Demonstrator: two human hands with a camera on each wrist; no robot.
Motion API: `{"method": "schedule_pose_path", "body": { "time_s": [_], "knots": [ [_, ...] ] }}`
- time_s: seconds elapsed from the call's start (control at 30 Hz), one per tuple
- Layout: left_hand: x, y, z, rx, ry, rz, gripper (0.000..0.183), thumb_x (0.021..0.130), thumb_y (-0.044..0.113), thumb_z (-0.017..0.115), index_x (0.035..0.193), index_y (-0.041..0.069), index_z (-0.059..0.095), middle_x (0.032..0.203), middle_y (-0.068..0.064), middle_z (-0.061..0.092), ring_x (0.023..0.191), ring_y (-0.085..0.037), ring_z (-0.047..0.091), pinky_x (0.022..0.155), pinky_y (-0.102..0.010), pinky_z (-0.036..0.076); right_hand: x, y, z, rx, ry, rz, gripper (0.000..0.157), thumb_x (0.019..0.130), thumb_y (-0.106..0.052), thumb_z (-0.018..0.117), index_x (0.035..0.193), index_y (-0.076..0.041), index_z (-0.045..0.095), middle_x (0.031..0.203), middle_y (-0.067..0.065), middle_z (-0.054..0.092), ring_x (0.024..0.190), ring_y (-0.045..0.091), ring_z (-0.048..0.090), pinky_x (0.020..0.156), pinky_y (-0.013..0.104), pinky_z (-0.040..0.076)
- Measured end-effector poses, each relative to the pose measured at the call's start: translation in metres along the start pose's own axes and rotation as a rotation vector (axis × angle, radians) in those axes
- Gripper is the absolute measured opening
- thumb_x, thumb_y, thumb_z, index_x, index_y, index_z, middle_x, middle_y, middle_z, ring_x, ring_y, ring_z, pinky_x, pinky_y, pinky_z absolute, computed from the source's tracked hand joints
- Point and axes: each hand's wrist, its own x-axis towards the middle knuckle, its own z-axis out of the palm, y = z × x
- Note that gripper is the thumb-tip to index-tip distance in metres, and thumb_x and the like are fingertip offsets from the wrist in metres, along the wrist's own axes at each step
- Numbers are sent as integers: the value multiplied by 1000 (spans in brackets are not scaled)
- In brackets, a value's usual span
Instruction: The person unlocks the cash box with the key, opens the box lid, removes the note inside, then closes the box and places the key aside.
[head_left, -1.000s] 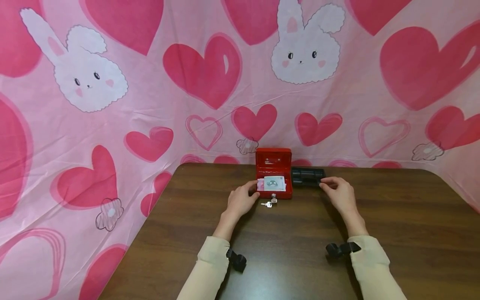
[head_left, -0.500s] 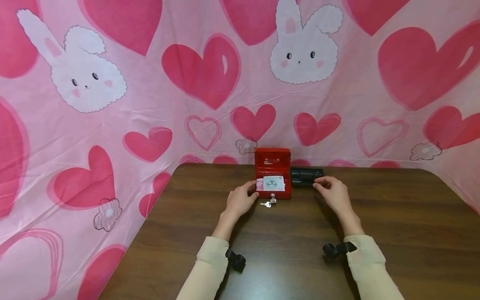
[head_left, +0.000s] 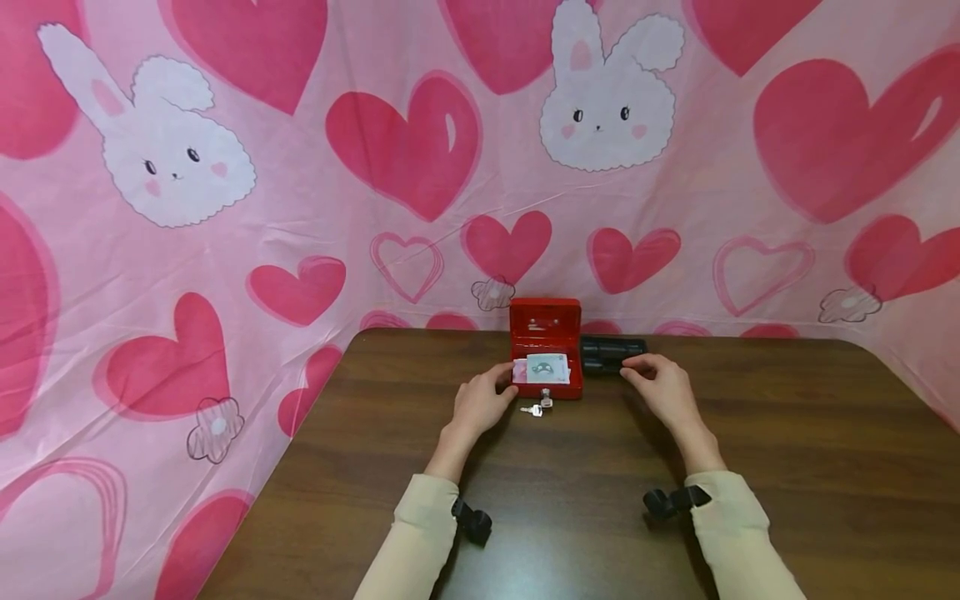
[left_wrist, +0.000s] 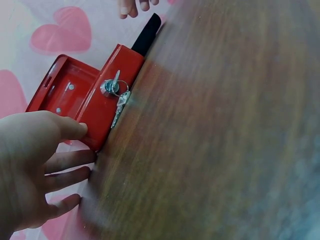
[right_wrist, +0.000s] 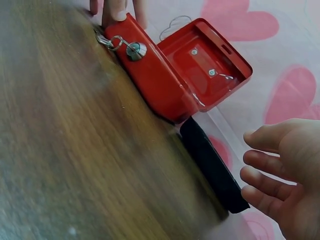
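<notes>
A small red cash box [head_left: 547, 390] stands on the table with its lid [head_left: 545, 318] raised. Banknotes [head_left: 547, 368] lie inside it. A key sits in the front lock, and a second key [head_left: 532, 410] hangs from its ring. My left hand [head_left: 480, 402] touches the box's left side with thumb and fingers fairly straight. Against the box's right side lies a black tray with ridges [head_left: 611, 354]. My right hand [head_left: 666, 396] is by the tray's front right corner, fingers loosely bent; in the right wrist view [right_wrist: 295, 175] nothing is between them.
A brown wooden table [head_left: 562, 500] extends in front of the box. Behind it hangs a pink cloth [head_left: 420, 183] with hearts and rabbits. Black cameras [head_left: 474, 522] are strapped at both wrists.
My right hand has shifted a little left along the front of the black tray. The left hand stays at the box, and the box, notes and keys keep their places.
</notes>
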Motion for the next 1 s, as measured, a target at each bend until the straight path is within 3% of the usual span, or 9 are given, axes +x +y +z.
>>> {"method": "schedule_pose_path", "body": {
  "time_s": [1.0],
  "knots": [
    [0,-2,0,-13,-4,-3,47,97,31,62,142,22,55,134,-4,66,125,-26,60,109,-53,38,1,-12,14,17,-61,-38,25,96,-21,66,114,-4,70,113,19,71,96,32,63,91,50,52]
  ]
}}
